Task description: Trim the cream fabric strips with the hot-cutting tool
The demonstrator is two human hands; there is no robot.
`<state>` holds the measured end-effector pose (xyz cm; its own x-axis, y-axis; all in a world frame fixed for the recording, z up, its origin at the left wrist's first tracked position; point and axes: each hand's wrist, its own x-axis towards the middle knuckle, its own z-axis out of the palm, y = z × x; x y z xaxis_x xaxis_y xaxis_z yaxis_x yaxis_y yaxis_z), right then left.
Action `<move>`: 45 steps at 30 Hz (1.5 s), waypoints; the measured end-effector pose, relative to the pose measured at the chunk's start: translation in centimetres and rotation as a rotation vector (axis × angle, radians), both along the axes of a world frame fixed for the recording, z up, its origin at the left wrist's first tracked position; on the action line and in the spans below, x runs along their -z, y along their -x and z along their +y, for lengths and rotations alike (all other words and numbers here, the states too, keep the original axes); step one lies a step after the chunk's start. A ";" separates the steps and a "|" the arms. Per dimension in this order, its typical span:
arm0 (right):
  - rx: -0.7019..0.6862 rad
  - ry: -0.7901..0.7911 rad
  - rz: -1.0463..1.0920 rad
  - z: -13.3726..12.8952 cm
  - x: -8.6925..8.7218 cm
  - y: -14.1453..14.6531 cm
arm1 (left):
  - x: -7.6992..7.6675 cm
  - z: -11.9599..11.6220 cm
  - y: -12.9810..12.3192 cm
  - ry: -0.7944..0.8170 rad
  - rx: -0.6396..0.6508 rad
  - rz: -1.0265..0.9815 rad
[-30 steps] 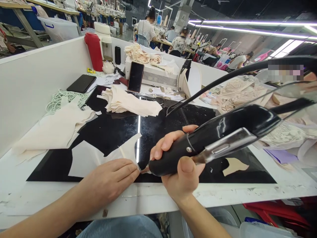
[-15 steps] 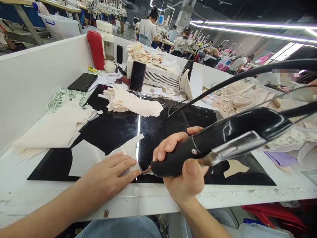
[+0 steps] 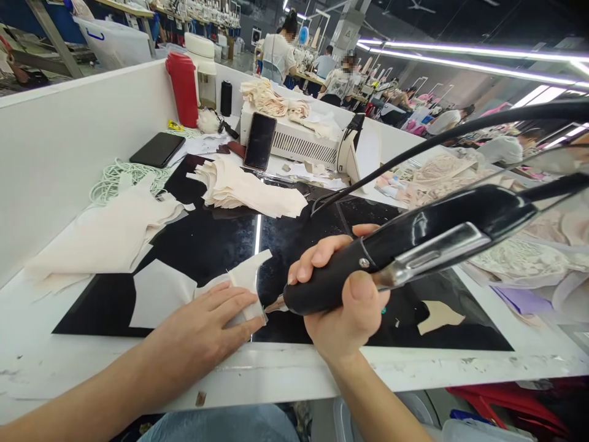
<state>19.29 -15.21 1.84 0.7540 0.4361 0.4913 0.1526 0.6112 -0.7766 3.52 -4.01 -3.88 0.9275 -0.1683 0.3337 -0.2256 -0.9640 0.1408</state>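
My right hand (image 3: 347,301) is wrapped round a black corded hand tool (image 3: 442,227) with a metal lever along its side, the thumb lying by the lever. Its thin metal tip (image 3: 276,304) points left, close to the edge of a small cream fabric piece (image 3: 248,270). My left hand (image 3: 207,322) lies flat over that piece, fingers stretched, pressing it on the black work surface (image 3: 289,245). Part of the piece is hidden under the fingers. Left of it lies a flat, pale grey-white piece (image 3: 161,294).
Behind are a stack of cream fabric pieces (image 3: 248,187) and an upright phone (image 3: 260,141). Another fabric stack (image 3: 105,233) and green cord (image 3: 126,178) lie left. A beige cut piece (image 3: 439,316) is at right. The tool's black cable (image 3: 414,150) arcs over the bench.
My right hand and the tool have risen slightly, with the tip a little higher beside the fabric edge. My left hand stays on the fabric. The camera view has shifted slightly.
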 end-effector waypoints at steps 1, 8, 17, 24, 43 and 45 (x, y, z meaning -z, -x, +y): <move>-0.005 -0.004 0.001 0.0 0.0 0.0 | 0.0 0.0 0.0 0.000 -0.002 -0.002; 0.000 0.022 -0.022 0.0 0.1 0.1 | 0.2 -0.1 -0.1 -0.017 -0.013 -0.025; -0.018 0.003 0.015 0.4 -0.1 -0.1 | 0.0 -0.1 -0.2 -0.023 -0.029 -0.028; 0.005 0.001 -0.003 1.3 0.2 -0.4 | 0.0 -0.3 -0.4 0.001 -0.045 -0.051; -0.082 0.035 -0.027 -1.4 0.0 1.0 | -1.2 -4.4 1.4 -0.102 -0.147 -0.152; -0.074 0.025 -0.026 -1.4 0.0 1.0 | -1.1 -3.9 0.9 -0.062 -0.122 -0.130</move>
<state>18.31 -16.58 1.83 0.7063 0.5027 0.4984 0.1282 0.6016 -0.7884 2.67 -7.96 -2.82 0.8919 -0.0812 0.4449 -0.1190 -0.9912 0.0578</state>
